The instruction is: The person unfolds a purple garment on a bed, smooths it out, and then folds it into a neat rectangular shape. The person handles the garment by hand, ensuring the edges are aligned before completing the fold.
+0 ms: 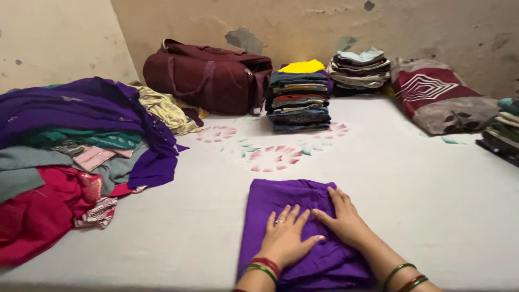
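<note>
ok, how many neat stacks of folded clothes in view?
3: a tall yellow-topped folded stack at centre back, a paler striped stack to its right by the wall, and one cut off at the right edge. More may lie off-frame.

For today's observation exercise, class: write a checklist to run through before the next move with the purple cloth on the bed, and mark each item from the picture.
1. Both hands flat on the cloth: left hand and right hand rest palms down on the purple cloth. Ok.
2. Cloth lies fully on the bedsheet: its near edge leaves the frame. Cannot tell.
3. Cloth smooth: wrinkles show near the right hand. Not ok.
4. Bare sheet around the cloth: ok.
5. Folded stack stands upright: ok.
6. Unfolded heap apart from the cloth: ok.
</note>
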